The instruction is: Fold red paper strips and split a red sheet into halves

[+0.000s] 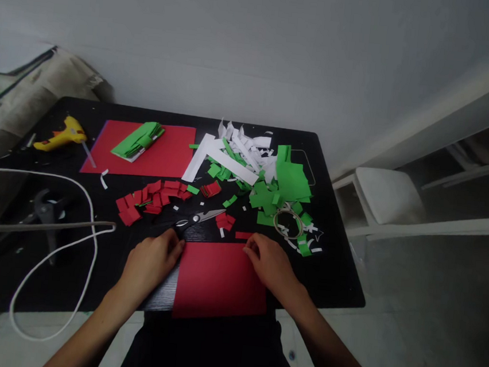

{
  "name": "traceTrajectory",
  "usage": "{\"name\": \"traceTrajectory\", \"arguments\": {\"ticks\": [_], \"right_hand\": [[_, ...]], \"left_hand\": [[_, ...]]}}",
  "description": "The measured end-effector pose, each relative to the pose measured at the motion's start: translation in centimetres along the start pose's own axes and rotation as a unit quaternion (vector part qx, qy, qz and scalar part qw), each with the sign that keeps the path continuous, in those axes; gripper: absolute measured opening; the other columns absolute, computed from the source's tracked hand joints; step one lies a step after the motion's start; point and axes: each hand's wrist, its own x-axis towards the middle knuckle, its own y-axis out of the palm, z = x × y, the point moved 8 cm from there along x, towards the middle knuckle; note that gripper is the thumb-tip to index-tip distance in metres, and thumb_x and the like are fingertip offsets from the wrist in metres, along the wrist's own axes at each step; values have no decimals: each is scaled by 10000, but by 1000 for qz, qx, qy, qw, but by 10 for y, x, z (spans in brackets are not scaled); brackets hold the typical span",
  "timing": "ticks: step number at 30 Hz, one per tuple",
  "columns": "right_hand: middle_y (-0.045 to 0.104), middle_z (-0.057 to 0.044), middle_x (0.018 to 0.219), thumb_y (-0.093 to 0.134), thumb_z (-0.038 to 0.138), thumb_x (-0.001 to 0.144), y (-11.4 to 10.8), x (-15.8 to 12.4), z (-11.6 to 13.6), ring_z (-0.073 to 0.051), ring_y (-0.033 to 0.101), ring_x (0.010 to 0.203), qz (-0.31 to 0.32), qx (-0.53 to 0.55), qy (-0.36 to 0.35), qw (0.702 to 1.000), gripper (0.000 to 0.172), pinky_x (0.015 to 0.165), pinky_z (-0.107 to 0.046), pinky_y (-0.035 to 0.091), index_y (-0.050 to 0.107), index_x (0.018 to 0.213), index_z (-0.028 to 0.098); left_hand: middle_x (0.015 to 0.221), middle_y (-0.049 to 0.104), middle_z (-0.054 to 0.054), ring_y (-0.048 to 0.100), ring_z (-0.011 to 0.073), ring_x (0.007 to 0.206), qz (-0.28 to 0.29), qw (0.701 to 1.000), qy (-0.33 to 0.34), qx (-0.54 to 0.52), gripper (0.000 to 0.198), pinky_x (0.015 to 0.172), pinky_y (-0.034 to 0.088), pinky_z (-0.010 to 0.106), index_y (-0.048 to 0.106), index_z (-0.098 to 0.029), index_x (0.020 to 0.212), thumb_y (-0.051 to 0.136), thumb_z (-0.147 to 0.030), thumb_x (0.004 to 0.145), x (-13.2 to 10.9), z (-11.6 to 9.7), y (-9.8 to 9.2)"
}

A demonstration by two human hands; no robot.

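A sheet of red paper [221,282] lies at the near edge of the black table, partly overhanging it. At its top left corner, my left hand [153,260] is closed, with thumb and curled fingers at the paper's edge. My right hand [269,261] pinches the sheet near its top right corner. A narrow red paper strip [243,236] lies just past the right fingertips. Scissors [198,219] rest partly open beyond the left hand, their dark handles close to its knuckles. Small folded red paper pieces [226,222] lie near the blade tips.
More folded red pieces [157,195] form a curved row. Green and white scraps [246,160] pile up behind, beside a tape ring [288,224]. A folded green paper bundle [138,140] sits on a red sheet [173,153]. A yellow glue gun [63,134] and white cable [89,266] lie left.
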Motion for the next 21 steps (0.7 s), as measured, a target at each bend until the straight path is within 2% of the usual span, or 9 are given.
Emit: {"name": "traceTrajectory", "arguments": {"ticks": [13, 16, 21], "right_hand": [[736, -50, 1018, 600, 160, 989, 1, -2, 2, -196, 673, 911, -8, -39, -2, 999, 68, 746, -299, 405, 653, 958, 191], [742, -71, 1053, 546, 138, 1002, 8, -1, 14, -206, 687, 944, -3, -73, -14, 997, 122, 768, -307, 422, 658, 977, 179], [746, -94, 1090, 470, 173, 1046, 36, 8, 56, -220, 712, 987, 36, -113, -77, 990, 188, 810, -309, 469, 658, 1051, 173]], "left_hand": [[923, 773, 97, 753, 315, 917, 8, 1000, -3, 2, 328, 696, 471, 344, 614, -233, 976, 384, -461, 1027, 0, 0, 1], [918, 779, 98, 755, 307, 916, -2, 1000, -2, 7, 332, 687, 468, 332, 626, -233, 990, 386, -460, 1026, -1, -1, -1], [922, 784, 100, 759, 311, 922, 3, 1000, -4, 18, 322, 686, 464, 331, 618, -236, 985, 386, -453, 1032, -2, -3, -2]]}}
